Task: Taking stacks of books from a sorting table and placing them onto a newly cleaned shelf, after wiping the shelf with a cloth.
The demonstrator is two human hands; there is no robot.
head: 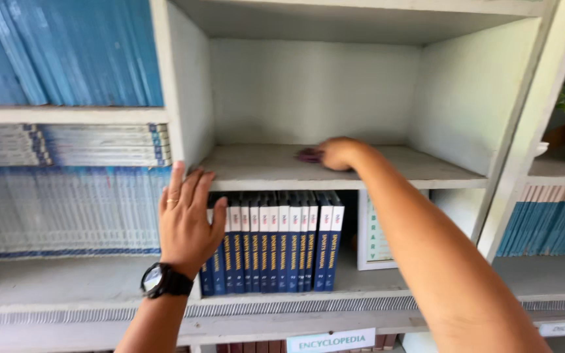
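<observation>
Reaching far into the shelf compartment, our right hand [340, 154] lies knuckles-up on the board, its fingers closed down on a small dark purple cloth [308, 155]; the forearm runs back toward us at a slant. We see only a blurred edge of the cloth past the fingertips, soft and crumpled, pressed flat on the shelf board [420, 168] near its middle. Our left hand [188, 221] is spread open, fingers apart and gripping nothing, palm flat against the upright divider [188, 85] and the first spines of a row of navy-and-white books [282, 243] below. It wears a ring, and a black wristwatch [165, 281] sits on that wrist. We find the shelving painted pale grey, matt and a little scuffed, with square edges. Thin blue booklets [67, 52] pack the compartment to the left.
</observation>
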